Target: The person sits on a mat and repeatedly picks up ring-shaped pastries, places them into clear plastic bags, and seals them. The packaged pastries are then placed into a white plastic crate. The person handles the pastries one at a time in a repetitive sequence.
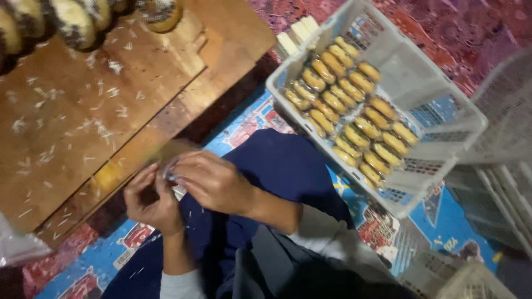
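1. Two bare hands worked together over the person's lap, just off the near corner of the wooden board [83, 127]. I take that board as the landmark throughout.
2. The left hand [152, 202] was curled, fingers bent inward around a small clear plastic wrapper [170, 169] with a pastry blurred inside it.
3. The right hand [213, 182] lay over the top, its fingertips pinched together on the same wrapper. Both hands were thus clamped on one item, touching each other at the fingers.
4. One white plastic basket [438, 91] sat to the right of the board, well apart from the hands. It held about twenty-six golden oval pastries [346, 105], laid in roughly three slanting rows; the exact count was hard to fix.
5. At the board's far left edge, a row of about five coated pastries [72, 22] showed, cut off by the frame.
6. White shreds [100, 130], too many to count, were scattered over the board.
7. A second, empty-looking pale crate [499, 188] stood beyond the basket, farther right of the board.
8. A blue printed mat [249, 119] lay beneath the board's near edge and under the person's dark blue clothing [277, 160].
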